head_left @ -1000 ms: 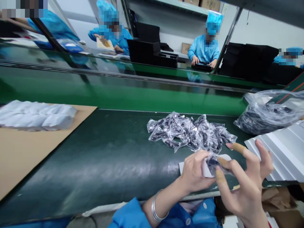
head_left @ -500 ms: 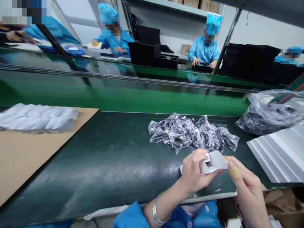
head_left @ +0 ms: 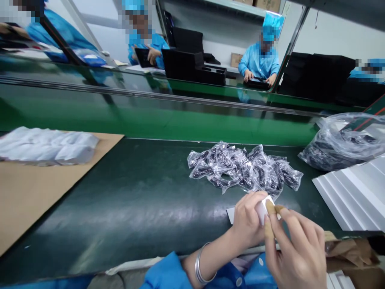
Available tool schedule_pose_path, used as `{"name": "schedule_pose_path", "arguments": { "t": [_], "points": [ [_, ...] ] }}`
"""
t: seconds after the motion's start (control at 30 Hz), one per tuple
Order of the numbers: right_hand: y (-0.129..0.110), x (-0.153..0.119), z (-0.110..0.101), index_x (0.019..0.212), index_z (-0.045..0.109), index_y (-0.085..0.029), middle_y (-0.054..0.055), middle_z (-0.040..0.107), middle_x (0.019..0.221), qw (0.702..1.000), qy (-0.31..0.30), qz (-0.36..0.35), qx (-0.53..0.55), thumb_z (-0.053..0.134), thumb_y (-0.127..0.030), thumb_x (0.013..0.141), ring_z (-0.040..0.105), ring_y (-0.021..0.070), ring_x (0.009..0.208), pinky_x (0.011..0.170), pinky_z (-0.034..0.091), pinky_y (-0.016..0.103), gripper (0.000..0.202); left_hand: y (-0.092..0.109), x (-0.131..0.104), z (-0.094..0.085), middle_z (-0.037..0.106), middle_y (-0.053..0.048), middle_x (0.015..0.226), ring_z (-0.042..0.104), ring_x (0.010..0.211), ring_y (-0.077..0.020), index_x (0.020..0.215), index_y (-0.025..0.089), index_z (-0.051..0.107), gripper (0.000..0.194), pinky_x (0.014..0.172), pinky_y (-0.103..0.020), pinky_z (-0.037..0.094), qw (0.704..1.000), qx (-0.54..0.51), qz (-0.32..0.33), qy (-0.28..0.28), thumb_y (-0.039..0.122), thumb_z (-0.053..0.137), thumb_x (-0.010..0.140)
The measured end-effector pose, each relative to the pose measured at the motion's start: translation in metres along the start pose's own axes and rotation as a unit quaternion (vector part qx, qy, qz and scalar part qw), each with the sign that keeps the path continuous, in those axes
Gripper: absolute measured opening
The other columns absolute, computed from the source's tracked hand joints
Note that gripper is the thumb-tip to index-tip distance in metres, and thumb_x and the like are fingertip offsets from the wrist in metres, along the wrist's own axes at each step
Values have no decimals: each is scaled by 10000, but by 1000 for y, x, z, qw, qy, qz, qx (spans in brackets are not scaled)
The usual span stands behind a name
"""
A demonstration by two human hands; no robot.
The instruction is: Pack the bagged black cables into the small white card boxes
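Observation:
A small white box [head_left: 262, 211] is wrapped in the fingers of my left hand [head_left: 247, 216], which has silver bangles at its wrist. My right hand [head_left: 296, 243], with tan covers on some fingertips, presses its fingers on the box's near right end. The far end of the box sticks out to the left behind my left hand. Just beyond both hands lies a pile of clear bags [head_left: 243, 166] with dark items inside, on the dark green work surface [head_left: 144, 200].
White bundles [head_left: 48, 146] lie on a cardboard sheet [head_left: 39, 188] at the left. Flat white cartons [head_left: 355, 192] and a large clear bag [head_left: 339, 144] are at the right. Beyond the green ledge, people in blue work, one [head_left: 260, 62] handling a dark device.
My right hand has moved left and over the end of the box. The box's flap, which stood open, is now folded in. Across the ledge, a person has lifted a dark panel.

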State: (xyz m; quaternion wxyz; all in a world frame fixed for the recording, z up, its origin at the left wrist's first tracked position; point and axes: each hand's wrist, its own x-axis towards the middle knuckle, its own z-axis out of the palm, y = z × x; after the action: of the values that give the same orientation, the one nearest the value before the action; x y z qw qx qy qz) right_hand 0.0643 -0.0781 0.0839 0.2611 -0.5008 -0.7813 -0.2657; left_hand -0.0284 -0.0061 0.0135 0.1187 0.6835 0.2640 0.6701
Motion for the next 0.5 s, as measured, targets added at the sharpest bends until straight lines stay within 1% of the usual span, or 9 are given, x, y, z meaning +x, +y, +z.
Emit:
{"name": "schedule_pose_path", "arguments": {
  "t": [0.1, 0.17, 0.2, 0.27, 0.33, 0.37, 0.43, 0.47, 0.5],
  "points": [
    [2, 4, -7, 1025, 610, -79, 140, 600, 1061, 998, -12, -63, -1, 540, -89, 877, 522, 246, 983, 789, 383, 373, 164, 1, 1, 0, 659, -110, 1004, 659, 760, -181, 1335, 183, 322, 408, 645, -321, 588, 1000, 7, 20, -8, 330, 441, 973],
    [7, 5, -9, 1052, 617, -90, 128, 599, 1055, 998, -17, -49, 37, 513, -122, 893, 525, 236, 981, 791, 408, 363, 192, 0, -1, 1, 663, -115, 1021, 669, 780, -190, 1356, 181, 306, 475, 657, -329, 588, 999, 14, 23, -18, 340, 498, 952],
    [10, 4, -9, 1081, 621, -99, 128, 594, 1073, 998, -21, -21, 62, 505, -164, 909, 532, 233, 987, 790, 430, 356, 217, -1, -2, 2, 664, -118, 1029, 676, 804, -200, 1365, 180, 298, 516, 676, -342, 592, 999, 15, 21, -25, 357, 530, 939],
    [17, -2, -4, 1166, 621, -128, 127, 591, 1107, 992, -28, 72, 104, 512, -281, 934, 565, 218, 971, 766, 483, 331, 299, -4, -5, 4, 664, -124, 1039, 686, 849, -222, 1375, 177, 283, 570, 705, -365, 594, 998, 7, 23, -52, 382, 563, 922],
    [27, -10, 3, 1217, 622, -165, 106, 629, 1084, 970, -58, 178, 156, 530, -368, 936, 614, 175, 860, 691, 522, 286, 359, -6, -7, 4, 663, -129, 1057, 684, 867, -232, 1374, 184, 276, 566, 703, -374, 590, 994, 0, 41, -105, 381, 558, 925],
    [34, -15, 6, 1209, 634, -179, 91, 655, 1062, 951, -82, 227, 194, 548, -399, 928, 629, 158, 802, 657, 532, 266, 366, -7, -8, 4, 663, -129, 1070, 680, 874, -234, 1369, 191, 278, 554, 709, -380, 588, 990, -2, 48, -134, 382, 555, 929],
    [53, -26, 7, 1158, 664, -187, 77, 694, 1043, 895, -121, 318, 288, 588, -462, 896, 659, 156, 778, 663, 558, 255, 387, -8, -9, 3, 656, -133, 1115, 671, 933, -242, 1352, 205, 289, 547, 768, -407, 585, 983, 0, 49, -177, 390, 579, 926],
    [66, -31, 4, 1133, 675, -191, 80, 700, 1061, 866, -124, 360, 324, 617, -496, 867, 676, 172, 818, 699, 571, 265, 409, -8, -8, 1, 648, -137, 1137, 663, 979, -249, 1341, 206, 296, 550, 811, -427, 579, 982, 3, 44, -186, 382, 601, 919],
    [82, -38, -1, 1124, 678, -197, 86, 702, 1073, 844, -105, 404, 336, 650, -527, 831, 685, 192, 855, 728, 577, 284, 442, -8, -8, 0, 640, -145, 1151, 655, 1018, -255, 1332, 201, 302, 555, 845, -444, 572, 982, 5, 39, -186, 366, 623, 910]
  ]
}}
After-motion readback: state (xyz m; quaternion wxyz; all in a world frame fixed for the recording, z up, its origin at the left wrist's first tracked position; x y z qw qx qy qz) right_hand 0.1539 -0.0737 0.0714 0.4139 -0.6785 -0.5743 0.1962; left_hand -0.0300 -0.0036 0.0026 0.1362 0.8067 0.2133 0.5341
